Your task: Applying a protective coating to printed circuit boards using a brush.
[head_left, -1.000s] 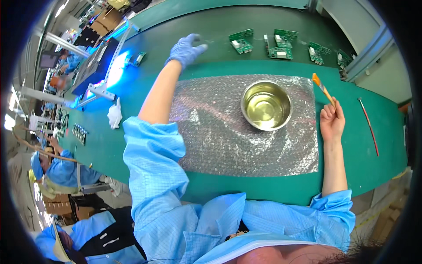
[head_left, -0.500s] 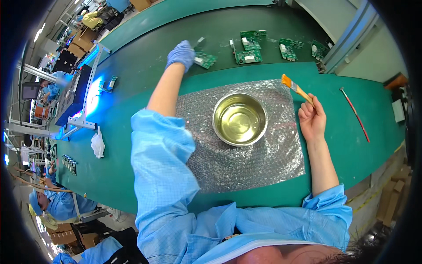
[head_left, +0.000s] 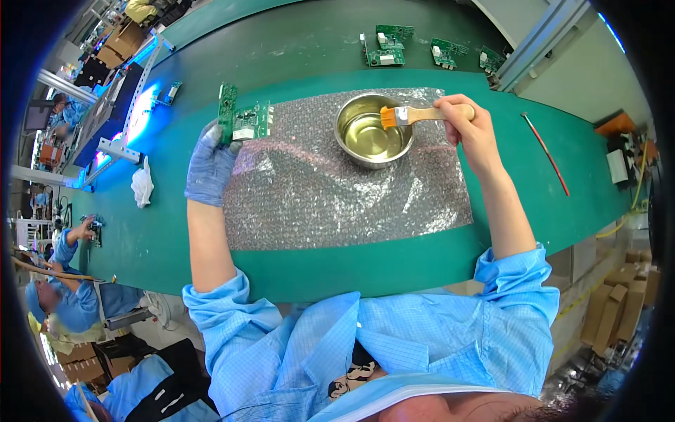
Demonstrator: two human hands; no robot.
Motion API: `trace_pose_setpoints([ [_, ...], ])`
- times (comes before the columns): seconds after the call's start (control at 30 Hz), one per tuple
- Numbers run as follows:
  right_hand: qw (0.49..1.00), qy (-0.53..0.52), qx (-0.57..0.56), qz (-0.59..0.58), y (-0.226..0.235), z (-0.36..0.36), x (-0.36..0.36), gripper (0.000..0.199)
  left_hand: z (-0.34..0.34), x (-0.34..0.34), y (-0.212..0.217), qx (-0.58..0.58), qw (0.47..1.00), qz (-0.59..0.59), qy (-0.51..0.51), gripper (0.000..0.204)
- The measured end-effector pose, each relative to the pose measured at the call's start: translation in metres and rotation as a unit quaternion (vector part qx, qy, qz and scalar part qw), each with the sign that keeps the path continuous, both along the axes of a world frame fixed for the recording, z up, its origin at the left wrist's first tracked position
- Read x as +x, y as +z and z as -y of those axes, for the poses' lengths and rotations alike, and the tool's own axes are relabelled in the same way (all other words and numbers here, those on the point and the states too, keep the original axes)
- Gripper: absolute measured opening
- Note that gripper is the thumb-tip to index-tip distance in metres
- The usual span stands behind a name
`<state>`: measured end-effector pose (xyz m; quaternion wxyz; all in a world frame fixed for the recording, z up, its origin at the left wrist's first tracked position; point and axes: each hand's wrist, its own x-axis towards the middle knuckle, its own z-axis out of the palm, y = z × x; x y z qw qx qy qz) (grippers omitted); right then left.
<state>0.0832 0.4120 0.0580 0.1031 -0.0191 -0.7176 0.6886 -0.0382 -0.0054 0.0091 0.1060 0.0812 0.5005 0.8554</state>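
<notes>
In my gloved left hand (head_left: 213,165) is a green circuit board (head_left: 252,119), gripped by its lower left part, with a second board part standing upright from it. It is raised by the left edge of a sheet of bubble wrap (head_left: 316,211). My bare right hand (head_left: 470,130) pinches the wooden handle of a paintbrush (head_left: 422,114). The brush's orange bristles hang over a round metal bowl (head_left: 375,164) of clear yellowish liquid, which stands on the bubble wrap. Whether the bristles touch the liquid I cannot tell.
Several more circuit boards (head_left: 386,56) lie at the back. A red thin-handled brush (head_left: 547,156) rests at the right. On the left are a crumpled white cloth (head_left: 142,184) and a metal frame (head_left: 119,149) with a blue light. A co-worker (head_left: 67,299) sits at far left.
My left hand has come back from the rear of the table with a circuit board. My right hand has swung the brush left over the bowl. The view has shifted.
</notes>
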Motion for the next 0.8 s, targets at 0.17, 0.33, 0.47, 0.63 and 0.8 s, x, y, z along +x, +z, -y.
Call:
trace_pose_setpoints([
  [0.17,0.996,0.009,0.087,0.032,-0.007,0.008,-0.007,0.022,-0.008,0.025,-0.002,0.05,0.998,0.028,-0.009,0.038],
  [0.33,0.988,0.048,0.147,0.009,-0.011,0.012,-0.009,0.024,-0.013,0.028,-0.002,0.111,0.987,0.114,-0.011,0.035],
  [0.47,0.983,0.057,0.173,0.023,-0.009,0.011,-0.009,0.026,-0.009,0.026,-0.007,0.094,0.992,0.081,-0.024,0.034],
  [0.63,0.98,0.053,0.191,0.008,0.008,0.007,-0.006,0.026,-0.02,0.037,0.0,0.059,0.997,0.004,0.042,0.032],
  [0.8,0.97,0.059,0.238,-0.001,0.041,-0.01,-0.001,0.026,-0.02,0.036,0.004,0.085,0.996,0.037,-0.018,0.04],
])
